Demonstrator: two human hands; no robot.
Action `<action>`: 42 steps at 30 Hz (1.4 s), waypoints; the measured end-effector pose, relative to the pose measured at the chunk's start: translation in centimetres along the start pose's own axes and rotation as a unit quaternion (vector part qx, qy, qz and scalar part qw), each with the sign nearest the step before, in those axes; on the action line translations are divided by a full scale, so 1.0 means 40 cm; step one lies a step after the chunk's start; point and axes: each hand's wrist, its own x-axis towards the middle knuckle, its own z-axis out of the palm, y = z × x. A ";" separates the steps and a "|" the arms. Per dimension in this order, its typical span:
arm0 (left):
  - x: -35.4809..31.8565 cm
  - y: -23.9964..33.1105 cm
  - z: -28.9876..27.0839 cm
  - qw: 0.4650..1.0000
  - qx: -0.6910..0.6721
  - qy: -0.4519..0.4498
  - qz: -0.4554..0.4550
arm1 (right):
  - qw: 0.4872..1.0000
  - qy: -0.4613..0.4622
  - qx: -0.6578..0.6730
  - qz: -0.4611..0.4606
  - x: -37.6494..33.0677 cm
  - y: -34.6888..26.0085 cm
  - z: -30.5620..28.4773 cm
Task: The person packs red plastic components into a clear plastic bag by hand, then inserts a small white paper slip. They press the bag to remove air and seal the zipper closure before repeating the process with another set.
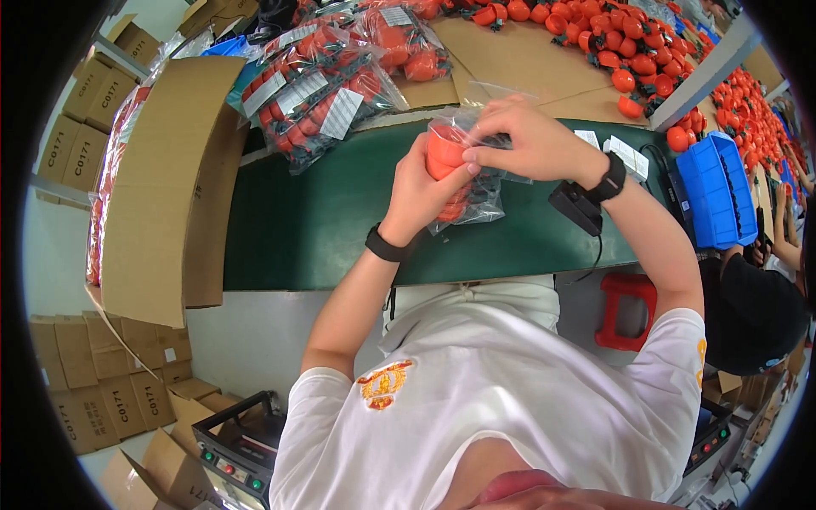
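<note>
Nearest the camera, a white cloth shirt (484, 408) with a gold embroidered badge filled the lower view; above it the left hand (421, 191) was closed in a firm grip around an orange plastic cup-shaped part (444, 151), held over the smooth green tabletop (314, 221); the right hand (531, 140) pinched the crinkled mouth of a clear plastic bag (476, 191), its fingers closed on the film just beside the part; more orange pieces lay inside the bag; a small black device (576, 206) sat on the tabletop under the right wrist; a large brown cardboard box (166, 187) stood to the left; farther off lay filled glossy bags (323, 76), a blue plastic bin (714, 191), and loose round orange parts (612, 38) on flat cardboard.
</note>
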 end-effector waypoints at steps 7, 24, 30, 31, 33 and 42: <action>0.013 -0.018 0.013 1.000 0.014 0.001 -0.013 | 0.989 -0.106 0.102 0.028 0.062 0.038 0.042; 0.027 0.017 0.028 0.999 -0.014 0.038 0.009 | 0.997 -0.023 0.056 -0.054 0.028 0.054 0.000; 0.020 0.010 0.040 0.999 -0.033 0.007 0.008 | 0.990 0.108 -0.078 -0.048 -0.013 0.044 -0.012; 0.019 0.012 0.043 1.000 -0.028 -0.002 0.009 | 0.993 0.076 -0.075 -0.050 -0.014 0.047 -0.016; 0.018 0.009 0.046 1.000 -0.024 -0.010 0.011 | 0.997 0.062 -0.049 -0.026 -0.022 0.043 -0.040; 0.017 0.013 -0.002 0.998 -0.059 -0.010 -0.020 | 0.907 0.068 -0.357 0.213 -0.453 0.725 -0.448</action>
